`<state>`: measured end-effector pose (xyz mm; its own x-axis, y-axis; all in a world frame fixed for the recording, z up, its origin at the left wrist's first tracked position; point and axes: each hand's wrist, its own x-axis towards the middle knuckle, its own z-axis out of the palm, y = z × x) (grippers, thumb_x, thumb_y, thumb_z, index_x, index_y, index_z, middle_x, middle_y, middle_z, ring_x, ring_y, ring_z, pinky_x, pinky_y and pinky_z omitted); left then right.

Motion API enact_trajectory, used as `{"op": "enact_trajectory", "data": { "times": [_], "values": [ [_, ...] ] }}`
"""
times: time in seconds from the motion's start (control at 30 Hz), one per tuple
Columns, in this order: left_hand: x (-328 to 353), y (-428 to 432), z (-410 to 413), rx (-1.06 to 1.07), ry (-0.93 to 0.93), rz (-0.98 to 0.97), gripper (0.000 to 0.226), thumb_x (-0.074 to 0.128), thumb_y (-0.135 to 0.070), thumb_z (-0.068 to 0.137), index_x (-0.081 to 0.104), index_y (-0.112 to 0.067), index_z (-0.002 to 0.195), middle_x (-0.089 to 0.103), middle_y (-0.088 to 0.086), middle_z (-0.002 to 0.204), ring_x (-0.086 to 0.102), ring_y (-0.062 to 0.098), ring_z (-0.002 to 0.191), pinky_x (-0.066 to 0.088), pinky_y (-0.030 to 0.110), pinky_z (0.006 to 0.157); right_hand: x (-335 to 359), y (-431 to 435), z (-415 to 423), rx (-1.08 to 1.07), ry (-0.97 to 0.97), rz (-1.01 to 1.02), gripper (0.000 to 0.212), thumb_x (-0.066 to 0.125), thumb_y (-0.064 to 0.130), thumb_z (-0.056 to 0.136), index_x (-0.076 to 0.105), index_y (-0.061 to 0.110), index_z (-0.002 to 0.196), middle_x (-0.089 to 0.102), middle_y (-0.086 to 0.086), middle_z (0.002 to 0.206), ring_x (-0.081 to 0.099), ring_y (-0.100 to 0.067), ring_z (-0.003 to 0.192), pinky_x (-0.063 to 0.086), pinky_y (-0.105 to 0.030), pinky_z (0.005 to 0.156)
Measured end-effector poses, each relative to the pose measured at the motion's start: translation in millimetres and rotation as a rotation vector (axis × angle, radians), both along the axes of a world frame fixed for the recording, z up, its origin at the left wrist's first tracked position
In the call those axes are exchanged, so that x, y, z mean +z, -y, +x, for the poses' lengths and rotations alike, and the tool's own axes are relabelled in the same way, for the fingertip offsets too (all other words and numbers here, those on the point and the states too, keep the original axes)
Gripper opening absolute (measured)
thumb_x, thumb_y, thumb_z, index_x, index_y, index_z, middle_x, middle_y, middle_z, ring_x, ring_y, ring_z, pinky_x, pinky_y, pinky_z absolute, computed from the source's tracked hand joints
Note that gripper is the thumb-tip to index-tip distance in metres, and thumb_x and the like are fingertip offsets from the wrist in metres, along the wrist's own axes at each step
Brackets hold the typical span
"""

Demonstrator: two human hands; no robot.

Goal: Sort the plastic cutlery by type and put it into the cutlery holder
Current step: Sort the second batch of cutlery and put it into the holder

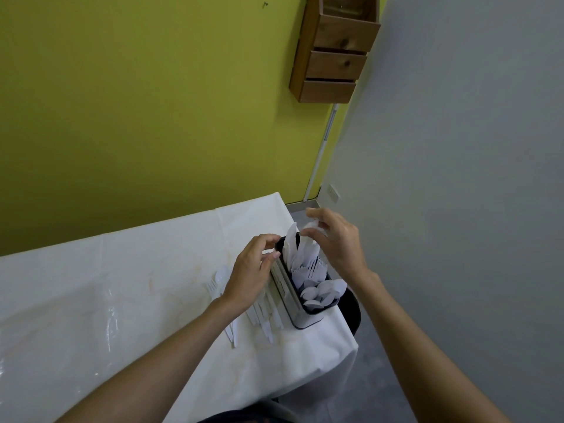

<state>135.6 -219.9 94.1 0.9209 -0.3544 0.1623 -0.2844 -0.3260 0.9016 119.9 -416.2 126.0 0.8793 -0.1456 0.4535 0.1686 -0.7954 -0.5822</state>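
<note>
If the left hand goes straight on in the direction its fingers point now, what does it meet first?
Probably the dark rim of the white cutlery holder, right ahead of the left hand; the upright white plastic knives stand just behind that rim. Depth is unclear: the fingertips may already touch it.

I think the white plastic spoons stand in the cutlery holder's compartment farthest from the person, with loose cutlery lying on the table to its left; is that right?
No: the head view shows the white plastic spoons in the compartment nearest the person of the dark-rimmed cutlery holder; loose white cutlery does lie on the table to its left.
</note>
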Motion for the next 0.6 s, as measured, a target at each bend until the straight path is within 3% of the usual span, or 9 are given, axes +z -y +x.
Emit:
{"op": "enact_trajectory", "data": {
  "times": [0.1,0.23,0.3,0.4,0.47,0.53,0.6],
  "values": [
    [3,0,1,-0.01,0.005,-0.015,0.024,0.055,-0.009,0.095,0.059,-0.018,0.117,0.059,-0.01,0.113,0.057,0.001,0.103,0.043,0.004,0.081,-4,-1,2,0.012,0.073,-0.048,0.022,0.08,0.014,0.077,0.072,0.006,0.096,0.074,-0.001,0.101,0.067,-0.018,0.1,0.054,-0.026,0.086],
    [9,3,6,-0.026,0.014,-0.017,0.023,0.053,-0.012,0.097,0.061,-0.019,0.117,0.06,-0.009,0.116,0.058,0.001,0.105,0.045,0.005,0.08,12,-7,8,-0.02,0.157,0.09,0.009,0.076,0.008,0.081,0.076,0.013,0.088,0.074,0.007,0.096,0.066,-0.013,0.102,0.052,-0.022,0.085],
    [10,3,8,-0.024,0.025,-0.019,0.023,0.052,-0.01,0.097,0.064,-0.02,0.114,0.06,-0.009,0.114,0.057,-0.001,0.103,0.045,0.006,0.079,13,-6,10,0.031,0.096,0.112,0.009,0.075,0.007,0.081,0.078,0.015,0.086,0.072,0.012,0.096,0.063,-0.012,0.108,0.052,-0.023,0.088],
    [7,1,8,-0.01,0.031,-0.008,0.024,0.05,-0.008,0.097,0.064,-0.018,0.115,0.06,-0.008,0.116,0.057,-0.002,0.104,0.044,0.007,0.082,-4,-3,3,0.103,-0.015,-0.041,0.006,0.074,0.01,0.082,0.078,0.013,0.085,0.073,0.003,0.111,0.061,-0.018,0.117,0.053,-0.039,0.094],
    [4,-2,7,0.009,0.016,0.009,0.026,0.048,-0.008,0.098,0.062,-0.018,0.118,0.061,-0.008,0.118,0.057,0.001,0.106,0.043,0.008,0.085,-9,-3,-5,0.125,-0.026,-0.075,0.017,0.065,0.016,0.091,0.075,0.011,0.105,0.063,-0.003,0.131,0.054,-0.016,0.127,0.046,-0.042,0.106],
    [0,-7,6,0.024,0.004,0.03,0.028,0.046,-0.007,0.099,0.062,-0.019,0.118,0.061,-0.008,0.119,0.056,0.003,0.107,0.042,0.01,0.088,-1,-8,-11,0.129,-0.053,-0.072,0.036,0.047,0.025,0.102,0.058,0.014,0.135,0.044,0.0,0.15,0.037,-0.008,0.14,0.027,-0.03,0.119],
    [-4,-10,5,0.038,-0.006,0.045,0.028,0.045,-0.007,0.099,0.062,-0.019,0.118,0.061,-0.007,0.119,0.057,0.004,0.107,0.042,0.012,0.089,8,-14,-13,0.174,-0.073,-0.127,0.047,0.033,0.032,0.105,0.038,0.014,0.149,0.029,-0.001,0.159,0.022,-0.008,0.147,0.013,-0.025,0.122]
  ]
}}
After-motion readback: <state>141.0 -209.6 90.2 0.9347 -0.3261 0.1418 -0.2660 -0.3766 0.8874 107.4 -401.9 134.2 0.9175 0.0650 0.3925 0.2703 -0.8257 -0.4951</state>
